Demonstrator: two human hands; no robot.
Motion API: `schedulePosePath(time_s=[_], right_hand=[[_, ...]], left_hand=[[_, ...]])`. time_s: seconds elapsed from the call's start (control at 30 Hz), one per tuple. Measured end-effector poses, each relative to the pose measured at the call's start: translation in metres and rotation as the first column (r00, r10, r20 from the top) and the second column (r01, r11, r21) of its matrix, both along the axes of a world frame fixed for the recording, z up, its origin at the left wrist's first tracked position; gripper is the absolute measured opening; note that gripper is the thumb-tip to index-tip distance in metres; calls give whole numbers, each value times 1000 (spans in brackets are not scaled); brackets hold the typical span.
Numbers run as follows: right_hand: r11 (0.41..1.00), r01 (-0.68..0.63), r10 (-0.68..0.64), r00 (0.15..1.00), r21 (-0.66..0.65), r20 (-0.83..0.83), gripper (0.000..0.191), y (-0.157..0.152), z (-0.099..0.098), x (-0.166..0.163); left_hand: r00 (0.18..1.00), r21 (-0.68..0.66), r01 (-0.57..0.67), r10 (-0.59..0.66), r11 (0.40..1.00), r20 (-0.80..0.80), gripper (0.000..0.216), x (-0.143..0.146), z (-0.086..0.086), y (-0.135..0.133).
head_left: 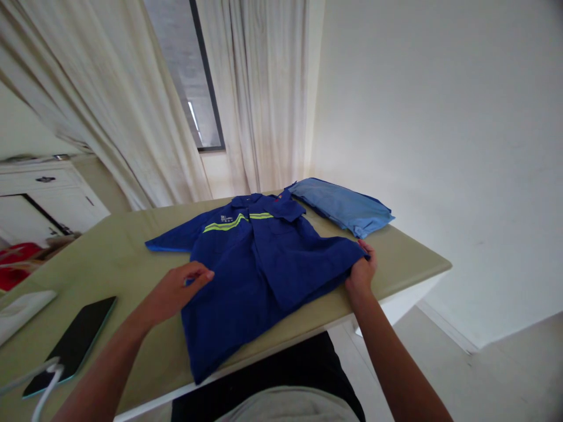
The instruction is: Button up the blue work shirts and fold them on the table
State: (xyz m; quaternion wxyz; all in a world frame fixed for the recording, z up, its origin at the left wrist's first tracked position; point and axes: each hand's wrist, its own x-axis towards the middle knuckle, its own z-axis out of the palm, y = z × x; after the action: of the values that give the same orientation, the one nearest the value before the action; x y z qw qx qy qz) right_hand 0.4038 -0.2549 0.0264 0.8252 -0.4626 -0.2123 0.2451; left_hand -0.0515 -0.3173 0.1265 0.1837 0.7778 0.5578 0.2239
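A dark blue work jacket (259, 258) with yellow-green reflective stripes lies spread on a pale green table (132, 246), collar at the far side. My left hand (182, 287) rests on the jacket's left edge, fingers curled and pinching the cloth. My right hand (363, 271) grips the end of the right sleeve, which is pulled out toward the table's right side.
A folded light blue garment (343, 205) lies at the table's far right. A dark phone (73, 343) with a white cable (44, 381) lies near the front left edge, beside a white object (21, 308). White curtains, a window and a white cabinet (48, 187) stand behind.
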Motion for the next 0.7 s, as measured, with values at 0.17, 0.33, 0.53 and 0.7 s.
schedulePosePath(time_s=[0.17, 0.33, 0.53, 0.7], right_hand=[[966, 255, -174, 761, -41, 624, 53, -29, 20, -1], [999, 35, 38, 32, -39, 999, 45, -65, 21, 17], [935, -137, 342, 112, -326, 933, 25, -75, 38, 56], [513, -345, 820, -74, -786, 568, 34, -104, 76, 69]], left_hand=[[949, 77, 281, -265, 957, -171, 69, 58, -52, -52], [908, 151, 350, -294, 925, -299, 63, 58, -87, -77], [931, 30, 335, -326, 942, -163, 43, 20, -79, -96], [963, -72, 265, -268, 961, -37, 33, 3, -70, -117]])
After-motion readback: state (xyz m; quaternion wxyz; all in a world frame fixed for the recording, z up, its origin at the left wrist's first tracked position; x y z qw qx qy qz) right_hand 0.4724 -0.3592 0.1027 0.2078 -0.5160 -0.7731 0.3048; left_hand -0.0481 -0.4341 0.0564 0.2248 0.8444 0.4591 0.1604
